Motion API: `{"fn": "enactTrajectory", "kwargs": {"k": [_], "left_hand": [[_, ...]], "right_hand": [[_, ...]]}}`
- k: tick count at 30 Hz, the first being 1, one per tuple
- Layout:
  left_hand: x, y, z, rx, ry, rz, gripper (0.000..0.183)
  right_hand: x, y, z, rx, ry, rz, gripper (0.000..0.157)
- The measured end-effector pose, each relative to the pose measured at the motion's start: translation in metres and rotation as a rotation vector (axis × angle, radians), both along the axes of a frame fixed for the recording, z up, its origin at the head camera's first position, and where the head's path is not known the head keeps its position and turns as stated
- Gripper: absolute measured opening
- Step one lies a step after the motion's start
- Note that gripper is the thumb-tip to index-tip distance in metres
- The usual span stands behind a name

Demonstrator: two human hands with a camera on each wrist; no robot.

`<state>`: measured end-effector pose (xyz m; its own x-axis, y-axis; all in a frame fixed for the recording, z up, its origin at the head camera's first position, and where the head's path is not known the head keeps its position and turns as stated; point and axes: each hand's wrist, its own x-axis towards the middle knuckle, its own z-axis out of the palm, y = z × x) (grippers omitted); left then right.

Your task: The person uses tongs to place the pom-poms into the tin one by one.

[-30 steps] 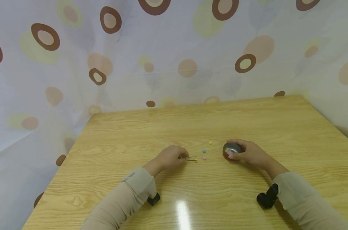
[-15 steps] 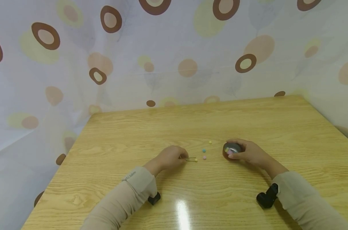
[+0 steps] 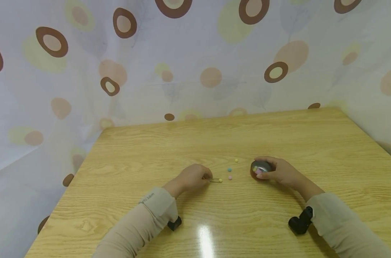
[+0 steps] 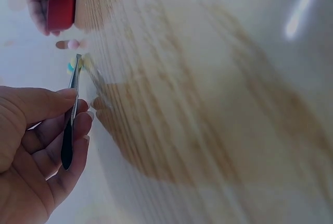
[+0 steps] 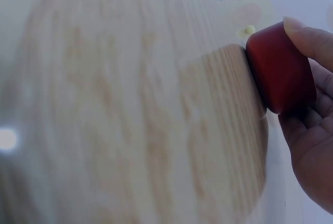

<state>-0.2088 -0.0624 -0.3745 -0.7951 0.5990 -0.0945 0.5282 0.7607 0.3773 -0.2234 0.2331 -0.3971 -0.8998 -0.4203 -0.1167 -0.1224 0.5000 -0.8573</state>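
In the head view my left hand (image 3: 192,177) pinches metal tweezers (image 3: 215,180) low over the table. Their tips meet a small yellow bead (image 3: 220,180); whether it is lifted cannot be told. The left wrist view shows thumb and fingers on the tweezers (image 4: 67,146), black end toward the palm. My right hand (image 3: 284,173) grips a small round bowl (image 3: 264,165), metallic inside and red outside (image 5: 278,70), standing on the table. Yellow and pink beads (image 3: 258,171) lie inside it. Between the hands lie a pink bead (image 3: 230,177), a blue bead (image 3: 229,170) and another yellow bead (image 3: 236,160).
The wood-grain table (image 3: 144,147) reaches back to a patterned curtain (image 3: 189,93) that hangs behind and at both sides. Black wrist devices (image 3: 300,222) sit under both cuffs. A bright light reflection (image 3: 206,240) shows near the front.
The tweezers' prongs were spread at the near yellow bead and have come closer together on it. My left hand shifted very slightly right. The right hand and bowl stayed put.
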Motion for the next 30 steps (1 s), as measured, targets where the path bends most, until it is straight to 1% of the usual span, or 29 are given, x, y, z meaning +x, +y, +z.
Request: {"fn": "enactTrajectory", "kwargs": {"k": [8, 14, 18, 24, 30], "left_hand": [[0.001, 0.000, -0.001, 0.007, 0.004, 0.002, 0.014], [-0.001, -0.001, -0.002, 0.034, 0.028, -0.005, 0.017], [-0.001, 0.000, 0.000, 0.048, 0.027, -0.003, 0.018], [-0.003, 0.003, 0.004, 0.102, 0.011, 0.005, 0.017], [-0.007, 0.010, 0.005, 0.100, 0.011, -0.002, 0.017]], "right_hand": [[-0.001, 0.000, -0.002, -0.001, 0.010, 0.009, 0.068], [0.000, 0.000, -0.002, -0.021, -0.005, 0.004, 0.067], [0.000, 0.000, -0.003, -0.025, 0.002, 0.001, 0.067], [0.000, 0.000, -0.003, -0.017, 0.009, -0.007, 0.067], [0.001, 0.000, -0.003, -0.019, 0.005, -0.009, 0.067]]}}
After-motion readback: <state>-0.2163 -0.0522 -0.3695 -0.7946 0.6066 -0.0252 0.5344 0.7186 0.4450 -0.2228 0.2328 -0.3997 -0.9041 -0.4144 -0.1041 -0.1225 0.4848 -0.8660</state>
